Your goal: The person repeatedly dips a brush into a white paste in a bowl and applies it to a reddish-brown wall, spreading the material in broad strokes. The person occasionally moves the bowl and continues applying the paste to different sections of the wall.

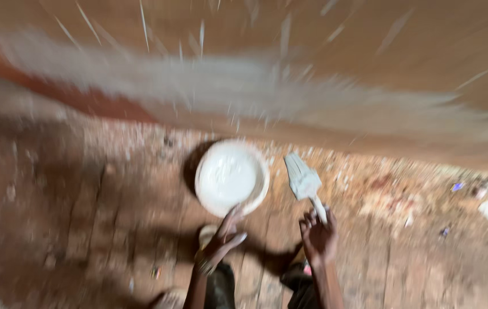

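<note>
A round white bowl (pixel 231 177) of white paste sat on the speckled brick floor (pixel 72 217). The left hand (pixel 221 240) touched its near rim, fingers loosely spread. Just right, the right hand (pixel 318 237) gripped a paste-coated wide brush (pixel 304 182) pointing toward the brown wall (pixel 370 51).

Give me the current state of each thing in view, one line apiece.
bucket: upright on the floor, open, holding white paint.
brush: smeared with white, bristles pointing away from the person, handle gripped.
right hand: closed on the brush handle.
left hand: fingers at the bucket's near rim; the blur hides whether it grips.
wall: brown, with a blurred white band across it and white flecks.
floor: brick, spattered white.
</note>
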Motion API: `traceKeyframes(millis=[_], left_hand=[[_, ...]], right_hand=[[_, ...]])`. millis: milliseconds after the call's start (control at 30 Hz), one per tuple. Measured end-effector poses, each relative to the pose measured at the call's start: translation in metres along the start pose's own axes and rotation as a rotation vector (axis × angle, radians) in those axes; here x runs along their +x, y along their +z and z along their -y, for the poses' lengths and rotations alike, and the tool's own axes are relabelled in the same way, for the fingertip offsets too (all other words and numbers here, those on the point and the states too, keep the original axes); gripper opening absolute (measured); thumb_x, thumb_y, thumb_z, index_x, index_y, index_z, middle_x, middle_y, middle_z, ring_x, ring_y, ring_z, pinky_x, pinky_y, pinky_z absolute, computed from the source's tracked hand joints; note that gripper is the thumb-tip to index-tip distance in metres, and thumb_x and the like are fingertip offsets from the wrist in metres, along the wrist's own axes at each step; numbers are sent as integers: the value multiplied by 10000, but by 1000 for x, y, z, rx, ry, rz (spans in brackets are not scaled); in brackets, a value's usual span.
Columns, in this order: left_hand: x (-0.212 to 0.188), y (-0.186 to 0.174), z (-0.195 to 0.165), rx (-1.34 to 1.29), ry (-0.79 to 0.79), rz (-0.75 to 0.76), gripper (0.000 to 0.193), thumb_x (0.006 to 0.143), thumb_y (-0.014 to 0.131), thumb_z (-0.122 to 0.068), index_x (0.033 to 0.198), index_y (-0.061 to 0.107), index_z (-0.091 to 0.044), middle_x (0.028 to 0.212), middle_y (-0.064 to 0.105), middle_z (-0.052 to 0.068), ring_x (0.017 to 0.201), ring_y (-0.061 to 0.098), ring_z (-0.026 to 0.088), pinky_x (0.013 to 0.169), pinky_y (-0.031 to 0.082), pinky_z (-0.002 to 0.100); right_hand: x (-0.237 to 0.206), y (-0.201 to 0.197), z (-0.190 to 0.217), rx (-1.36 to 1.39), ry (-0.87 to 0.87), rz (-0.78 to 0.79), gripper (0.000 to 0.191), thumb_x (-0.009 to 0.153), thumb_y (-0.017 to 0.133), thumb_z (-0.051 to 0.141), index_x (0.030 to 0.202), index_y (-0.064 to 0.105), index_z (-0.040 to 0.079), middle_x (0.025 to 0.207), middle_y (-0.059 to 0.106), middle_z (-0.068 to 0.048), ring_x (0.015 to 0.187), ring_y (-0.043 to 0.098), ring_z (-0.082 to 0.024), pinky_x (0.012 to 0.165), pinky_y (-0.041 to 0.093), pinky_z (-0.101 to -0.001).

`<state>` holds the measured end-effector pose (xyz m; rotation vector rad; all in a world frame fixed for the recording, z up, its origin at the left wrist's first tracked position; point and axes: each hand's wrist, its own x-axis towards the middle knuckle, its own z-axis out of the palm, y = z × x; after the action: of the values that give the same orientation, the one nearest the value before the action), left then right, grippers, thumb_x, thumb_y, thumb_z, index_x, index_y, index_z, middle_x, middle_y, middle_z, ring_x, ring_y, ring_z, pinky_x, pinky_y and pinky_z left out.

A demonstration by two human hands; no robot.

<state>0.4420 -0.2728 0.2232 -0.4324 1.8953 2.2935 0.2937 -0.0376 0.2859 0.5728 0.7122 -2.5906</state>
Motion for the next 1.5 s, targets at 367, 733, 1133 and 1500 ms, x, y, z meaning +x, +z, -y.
traceKeyframes(millis=[367, 733, 1133, 1500], left_hand=[[-14, 151, -213, -146, 414, 228, 862, 947, 622, -449, 1620, 227, -83, 1646, 432, 184, 1497, 453, 353, 1183, 345, 505], [-7, 304, -479, 363, 895, -361, 562, 968, 613, -229, 1487, 526, -32, 1527, 582, 191, 1440, 537, 351, 1186, 424, 463], [121, 296, -603, 677, 996, -589, 591, 1057, 535, -220, 1605, 349, -106, 1696, 323, 136, 1567, 321, 337, 1247, 266, 515], [135, 306, -614, 556, 851, -670, 563, 1061, 514, -322, 1577, 379, -142, 1688, 333, 109, 1547, 337, 313, 1243, 267, 502]], right_hand=[[-51, 97, 233, -204, -190, 150, 236, 1075, 563, 346, 1107, 606, 116, 835, 573, -45, 779, 531, -162, 778, 475, -349], [-48, 284, 424, -351, -787, 532, 301, 1078, 575, 405, 1179, 590, 122, 1034, 677, -119, 921, 630, -188, 828, 507, -317], [-11, 401, 441, -1454, -1824, 571, 121, 871, 712, -42, 980, 702, 8, 923, 702, -120, 871, 651, -290, 706, 518, -404], [-2, 386, 501, -1467, -1708, 803, 187, 810, 692, 3, 980, 692, 82, 962, 764, -76, 863, 689, -219, 717, 546, -343]])
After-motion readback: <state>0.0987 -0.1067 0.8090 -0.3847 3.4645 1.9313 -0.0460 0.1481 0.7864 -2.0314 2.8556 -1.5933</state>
